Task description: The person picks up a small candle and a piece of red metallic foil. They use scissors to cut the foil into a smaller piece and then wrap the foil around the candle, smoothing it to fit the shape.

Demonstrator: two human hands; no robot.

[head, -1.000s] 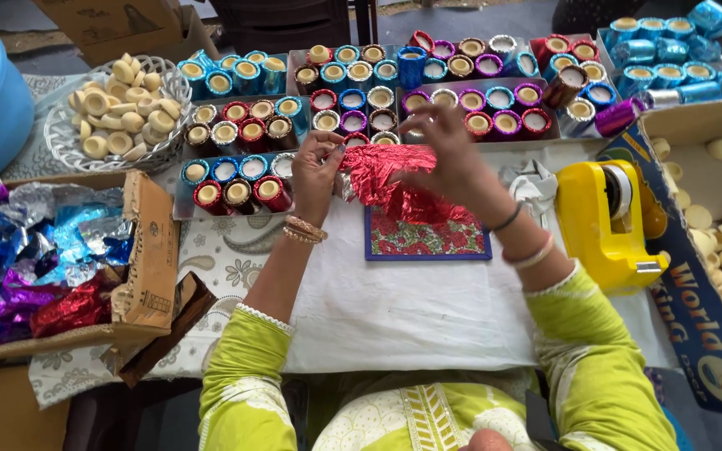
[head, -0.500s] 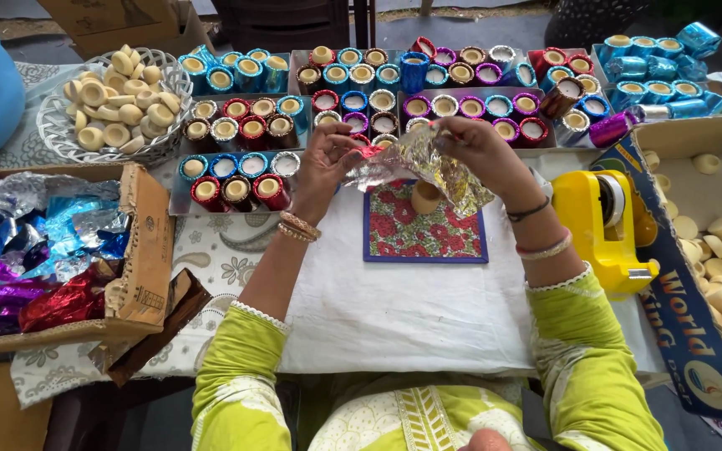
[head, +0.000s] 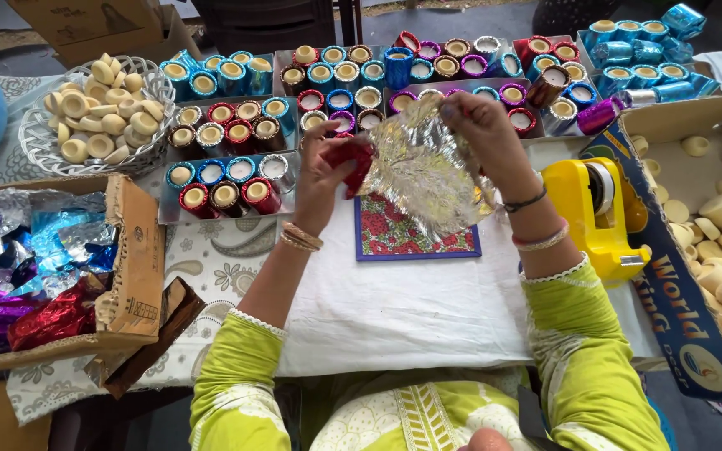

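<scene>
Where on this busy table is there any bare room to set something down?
The white cloth lies bare below the floral mat, between the person's forearms. The patterned cloth beside the cardboard box shows a smaller patch. Crowded: the trays of foil-wrapped cups along the back, the basket and the yellow tape dispenser.

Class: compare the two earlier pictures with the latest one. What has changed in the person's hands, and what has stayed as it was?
The foil sheet first showed its red side, bunched between both hands; now it is turned and spread, silver side up, with only a red edge at the left hand. The right hand holds its top edge. Both hands kept their grip throughout. The tape dispenser, floral tile and trays of wrapped cups stayed put.
</scene>
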